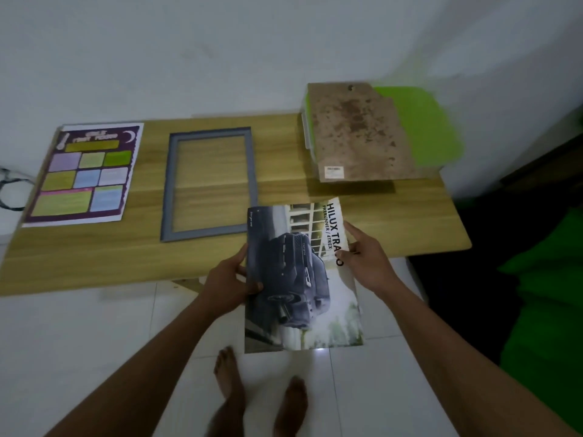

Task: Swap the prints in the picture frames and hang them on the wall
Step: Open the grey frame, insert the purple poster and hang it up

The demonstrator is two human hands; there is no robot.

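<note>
A truck print (303, 279) with a dark pickup and "HILUX" lettering is held over the table's front edge. My left hand (232, 279) grips its left edge and my right hand (367, 258) pinches its right edge. An empty grey picture frame (167, 184) lies flat in the middle of the wooden table (410, 222), just left of the print. A purple print (85, 173) with coloured boxes lies at the table's left end. A stained brown backing board (356, 134) rests on a green-lidded box at the back right.
The green-lidded box (432, 127) stands at the table's back right corner against the white wall. A dark cable (9, 190) hangs off the left. Green fabric (542, 294) lies on the floor at right. My bare feet (262, 402) stand on white tiles.
</note>
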